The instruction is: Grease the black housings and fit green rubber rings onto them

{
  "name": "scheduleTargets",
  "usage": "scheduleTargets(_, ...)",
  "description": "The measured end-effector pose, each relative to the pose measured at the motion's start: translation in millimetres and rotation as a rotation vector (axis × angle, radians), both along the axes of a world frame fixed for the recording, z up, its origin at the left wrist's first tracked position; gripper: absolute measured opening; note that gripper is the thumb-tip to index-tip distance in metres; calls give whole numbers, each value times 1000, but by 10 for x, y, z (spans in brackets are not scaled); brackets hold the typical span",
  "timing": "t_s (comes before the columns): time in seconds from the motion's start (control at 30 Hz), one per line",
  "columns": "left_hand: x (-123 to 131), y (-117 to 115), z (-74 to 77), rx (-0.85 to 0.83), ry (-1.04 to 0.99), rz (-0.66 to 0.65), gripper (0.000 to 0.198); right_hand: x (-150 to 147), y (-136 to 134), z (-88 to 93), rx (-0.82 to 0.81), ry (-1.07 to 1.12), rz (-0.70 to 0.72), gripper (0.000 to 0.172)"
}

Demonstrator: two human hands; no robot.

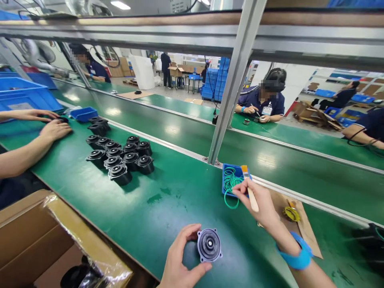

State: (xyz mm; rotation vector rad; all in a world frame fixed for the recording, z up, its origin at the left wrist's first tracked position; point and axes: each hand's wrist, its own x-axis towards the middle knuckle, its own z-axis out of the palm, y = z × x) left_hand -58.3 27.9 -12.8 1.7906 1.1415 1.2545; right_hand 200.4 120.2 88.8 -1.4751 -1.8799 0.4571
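Observation:
My left hand [183,256] curls its thumb and fingers around a round black motor housing [209,245], which sits on the green bench with its ringed face up and small lugs on its rim. My right hand [259,200] holds a paintbrush [253,199] with a pale wooden handle, bristles upward. Its thumb and forefinger close at the edge of a blue tray [223,180] of green rubber rings [230,180]. One ring hangs over the tray's front beside those fingertips; whether they pinch it is hard to tell. A blue band circles my right wrist.
Several black housings [120,172] stand grouped to the left. A co-worker's hands [55,128] work beyond them. A metal post [229,88] rises behind the tray. Cardboard with a yellow container [291,214] lies right; an open carton [27,224] stands lower left.

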Motion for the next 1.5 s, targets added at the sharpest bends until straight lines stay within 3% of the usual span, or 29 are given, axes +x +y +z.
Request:
scheduleTargets(0.07,21,10,59,38,-12,5,61,-211,-229,22,-81,158,129,23)
scheduleTargets(0.17,44,14,117,83,-9,0,58,-475,-457,-31,-171,149,279,19)
scheduleTargets(0.33,3,45,165,172,129,-26,68,-463,-566,-99,-152,109,313,20)
scheduleTargets(0.5,-29,115,252,304,277,-35,57,-300,-704,-151,94,-3,475,42)
scheduleTargets(0.63,-29,133,256,420,269,4,44,-312,-805,-311,406,-155,515,23)
scheduleTargets(0.87,2,101,122,497,126,-25,29,-369,-929,-569,675,-122,386,11)
scheduleTargets(0.97,74,18,14,366,-40,3,14,-384,-979,-599,736,-126,383,15)
scheduleTargets(1.07,173,-85,-99,145,-160,55,15,-387,-1004,-579,755,-148,427,24)
scheduleTargets(1.17,234,-131,-152,65,-185,113,19,-394,-996,-526,710,-147,480,28)
scheduleTargets(1.3,210,-80,-66,425,8,184,17,-403,-961,-362,483,114,567,18)
scheduleTargets(1.37,183,-45,13,530,129,208,23,-383,-938,-228,260,313,496,16)
scheduleTargets(1.43,168,-21,74,445,180,275,17,-346,-908,-94,53,497,388,31)
scheduleTargets(1.5,164,-6,98,292,164,344,28,-313,-868,2,-74,648,305,48)
